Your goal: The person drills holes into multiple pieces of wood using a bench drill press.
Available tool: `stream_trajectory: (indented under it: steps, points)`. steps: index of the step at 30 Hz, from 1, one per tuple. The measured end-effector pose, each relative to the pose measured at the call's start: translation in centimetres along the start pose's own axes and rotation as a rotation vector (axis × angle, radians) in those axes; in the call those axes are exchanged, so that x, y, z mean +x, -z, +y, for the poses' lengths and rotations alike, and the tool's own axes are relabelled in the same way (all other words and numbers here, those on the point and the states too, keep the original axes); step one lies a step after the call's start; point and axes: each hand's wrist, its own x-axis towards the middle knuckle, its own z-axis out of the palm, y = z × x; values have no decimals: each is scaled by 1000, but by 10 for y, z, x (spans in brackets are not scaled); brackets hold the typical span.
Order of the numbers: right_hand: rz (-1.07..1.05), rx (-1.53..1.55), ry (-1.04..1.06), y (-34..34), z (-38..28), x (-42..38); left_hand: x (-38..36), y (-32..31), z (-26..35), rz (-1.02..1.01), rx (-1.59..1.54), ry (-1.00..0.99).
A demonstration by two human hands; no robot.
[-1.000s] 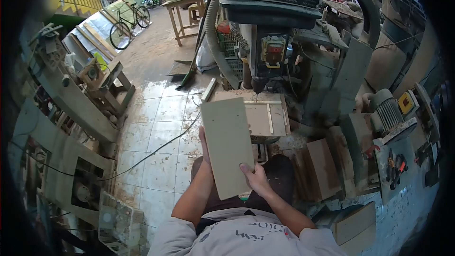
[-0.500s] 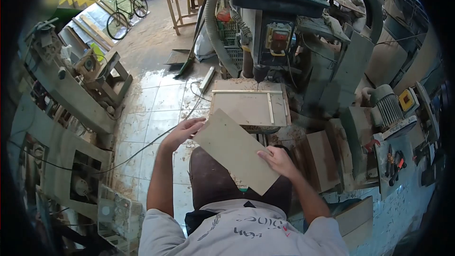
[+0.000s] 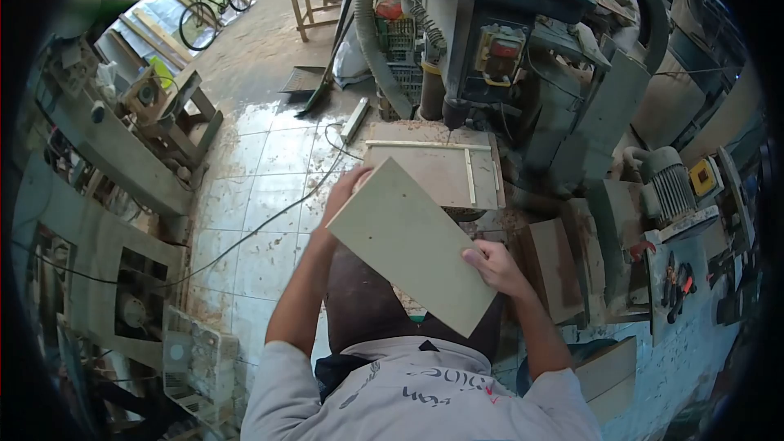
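A flat, pale rectangular wooden board (image 3: 412, 249) is tilted in front of my lap, with small dark holes on its face. My right hand (image 3: 496, 268) grips its right edge, thumb lying on the upper face. Against the upper left edge is my left hand (image 3: 346, 189), its fingers partly hidden behind the board. Beyond the board stands a bench drill (image 3: 490, 49), its drill bit (image 3: 448, 137) above a work table (image 3: 416, 175). Thin wooden strips (image 3: 429, 145) are fixed on that table like a fence.
Wood shavings lie over the tiled floor (image 3: 237, 237), crossed by a black cable (image 3: 261, 247). To the right are an electric motor (image 3: 663, 184), leaning boards (image 3: 555, 265) and pliers (image 3: 676, 282). Machine frames (image 3: 122, 147) stand at left. A dustpan (image 3: 304, 79) lies farther back.
My left hand has moved up and right, going partly behind the board's edge. The board has shifted slightly right and its upper corner is raised. My right hand keeps its grip.
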Motion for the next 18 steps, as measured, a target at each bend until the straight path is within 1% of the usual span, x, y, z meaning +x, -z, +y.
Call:
stream_trajectory:
  steps: [1, 2, 3, 4, 5, 8, 10, 13, 15, 16, 17, 18]
  points:
    - [26, 61, -10, -2, 0, -9, 8, -17, -10, 3, -7, 2]
    - [57, 122, -20, -3, 0, -17, 14, -42, -30, -33, 379, -97]
    - [64, 118, -26, -4, -1, -25, 17, -61, -38, -70, 764, -198]
    - [64, 162, -41, -4, -2, -32, 19, -72, -30, -70, 756, -203]
    - [66, 206, -55, -3, -2, -37, 18, -82, -18, -150, 486, -201]
    - [116, 200, -45, 1, 20, -43, 0, -106, 18, -387, -318, -173]
    - [129, 203, -46, 0, 27, -46, -25, -111, 23, -463, -587, -144]
    - [164, 187, -56, 9, 21, -42, -64, -114, 6, -366, -486, 47]
    - [148, 121, -134, 18, 2, -37, -71, -110, -4, -310, -412, 161]
    - [157, 127, -127, 21, 3, -31, -62, -91, 11, -135, -1002, 485]
    - [160, 46, -108, 22, 6, -25, -55, -64, 36, 73, -1580, 819]
    - [162, -36, -90, 24, 9, -17, -55, -45, 48, 67, -1574, 818]
